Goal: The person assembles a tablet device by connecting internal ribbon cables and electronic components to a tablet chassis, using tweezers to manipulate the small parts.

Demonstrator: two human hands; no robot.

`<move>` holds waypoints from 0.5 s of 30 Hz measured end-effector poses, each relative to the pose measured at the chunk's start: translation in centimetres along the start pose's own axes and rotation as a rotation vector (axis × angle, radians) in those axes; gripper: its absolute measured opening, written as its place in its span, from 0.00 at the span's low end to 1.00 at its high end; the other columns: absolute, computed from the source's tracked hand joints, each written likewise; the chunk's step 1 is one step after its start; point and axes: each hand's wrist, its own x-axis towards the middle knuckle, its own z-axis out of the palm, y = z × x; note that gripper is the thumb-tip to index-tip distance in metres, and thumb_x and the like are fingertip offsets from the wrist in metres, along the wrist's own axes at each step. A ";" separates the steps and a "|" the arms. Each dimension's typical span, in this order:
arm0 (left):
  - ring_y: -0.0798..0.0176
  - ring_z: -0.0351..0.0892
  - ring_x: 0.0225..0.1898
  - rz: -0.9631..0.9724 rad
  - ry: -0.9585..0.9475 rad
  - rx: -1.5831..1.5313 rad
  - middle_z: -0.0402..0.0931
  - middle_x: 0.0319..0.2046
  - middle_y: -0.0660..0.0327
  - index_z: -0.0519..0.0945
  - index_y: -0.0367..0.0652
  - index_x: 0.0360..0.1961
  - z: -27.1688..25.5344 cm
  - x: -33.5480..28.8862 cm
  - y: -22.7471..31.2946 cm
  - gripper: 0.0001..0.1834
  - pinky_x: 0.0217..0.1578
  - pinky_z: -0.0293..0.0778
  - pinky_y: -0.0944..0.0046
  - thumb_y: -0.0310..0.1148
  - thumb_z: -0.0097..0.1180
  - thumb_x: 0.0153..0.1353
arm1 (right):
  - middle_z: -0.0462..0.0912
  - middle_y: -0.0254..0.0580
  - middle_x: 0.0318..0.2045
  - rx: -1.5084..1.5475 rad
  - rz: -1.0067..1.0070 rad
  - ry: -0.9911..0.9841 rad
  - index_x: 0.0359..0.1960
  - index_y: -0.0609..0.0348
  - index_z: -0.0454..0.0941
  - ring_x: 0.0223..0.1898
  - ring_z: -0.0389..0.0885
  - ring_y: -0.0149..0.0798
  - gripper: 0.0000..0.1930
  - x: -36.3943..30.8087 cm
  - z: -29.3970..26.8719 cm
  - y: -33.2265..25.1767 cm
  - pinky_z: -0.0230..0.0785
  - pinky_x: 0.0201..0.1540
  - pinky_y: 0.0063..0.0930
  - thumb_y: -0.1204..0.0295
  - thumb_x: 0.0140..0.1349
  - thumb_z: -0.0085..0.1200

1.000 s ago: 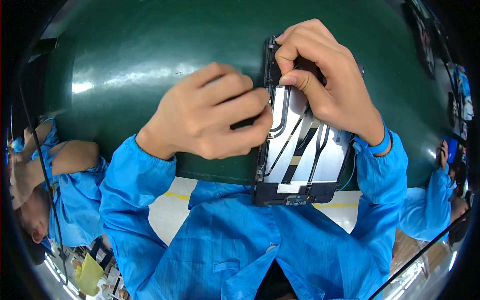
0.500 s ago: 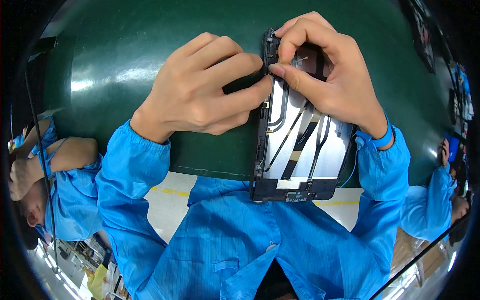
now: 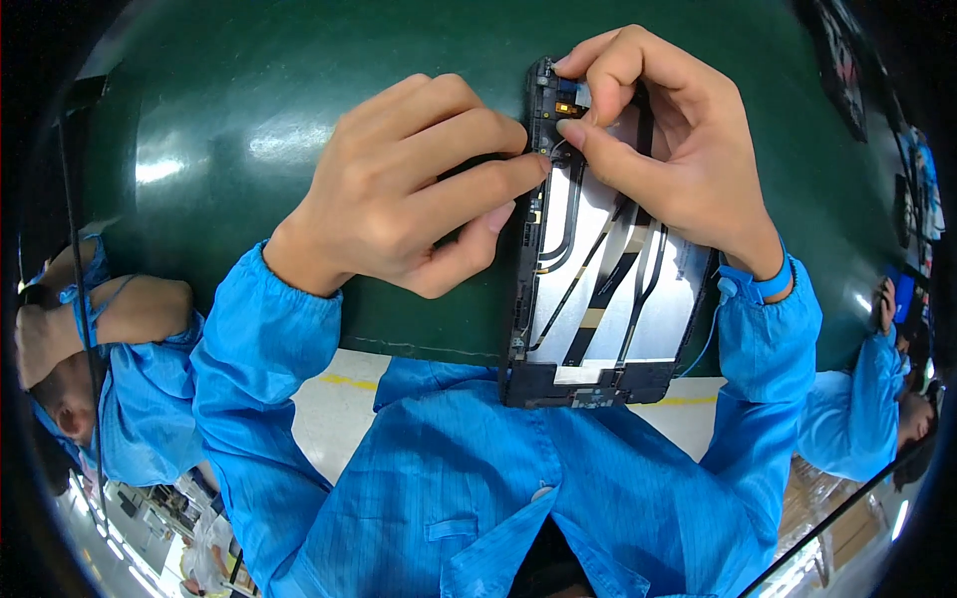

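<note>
An opened tablet [image 3: 598, 344] with a black frame, silver inner plate and dark flat cables lies lengthwise before me, overhanging the table's near edge. My left hand [image 3: 419, 184] is at its upper left side, two fingertips closed on the rim and the thumb tucked below, off the frame. My right hand [image 3: 678, 140] curls over the top right part. One of its fingers touches the upper rim, while thumb and forefinger bend close together over the inner parts. Near the thumb a thin light wire [image 3: 558, 146] shows, and a small gold-coloured part [image 3: 565, 108] sits above it.
The green tabletop [image 3: 229, 199] spreads beyond and left of the tablet. A blue wrist strap [image 3: 773, 284] with a thin cord [image 3: 710, 344] hangs by my right sleeve. People in blue work at left [image 3: 150, 399] and right [image 3: 857, 409].
My right hand has shifted slightly right, its thumb and forefinger moving off the frame's edge and uncovering the gold-coloured part. My left thumb has come into sight below the fingers.
</note>
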 end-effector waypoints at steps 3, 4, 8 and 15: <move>0.53 0.80 0.34 0.002 0.005 0.025 0.86 0.41 0.55 0.92 0.39 0.45 -0.8 0.0 0.4 0.24 0.33 0.76 0.57 0.28 0.63 0.43 | 0.78 0.39 0.41 0.003 -0.013 -0.010 0.35 0.61 0.76 0.57 0.80 0.34 0.11 0.4 0.2 -0.8 0.70 0.55 0.25 0.89 0.61 0.64; 0.53 0.80 0.35 0.005 0.002 0.027 0.86 0.41 0.55 0.92 0.38 0.45 -0.6 0.1 0.2 0.24 0.33 0.76 0.57 0.28 0.63 0.43 | 0.78 0.39 0.41 0.003 -0.009 -0.009 0.35 0.61 0.76 0.57 0.80 0.34 0.11 0.3 0.2 -0.9 0.70 0.55 0.25 0.89 0.61 0.64; 0.53 0.80 0.35 -0.007 0.012 0.006 0.86 0.41 0.55 0.92 0.39 0.46 0.0 0.1 0.2 0.25 0.33 0.76 0.57 0.27 0.63 0.43 | 0.78 0.39 0.40 0.024 0.078 0.000 0.35 0.60 0.75 0.58 0.81 0.35 0.11 0.2 -0.3 -0.4 0.71 0.55 0.25 0.88 0.60 0.63; 0.54 0.80 0.35 -0.013 -0.002 0.013 0.86 0.41 0.55 0.92 0.40 0.46 0.1 0.0 0.6 0.25 0.33 0.76 0.58 0.26 0.63 0.42 | 0.77 0.40 0.39 -0.007 0.009 -0.027 0.34 0.59 0.73 0.59 0.81 0.34 0.11 -0.1 -0.7 -0.1 0.73 0.56 0.26 0.87 0.58 0.63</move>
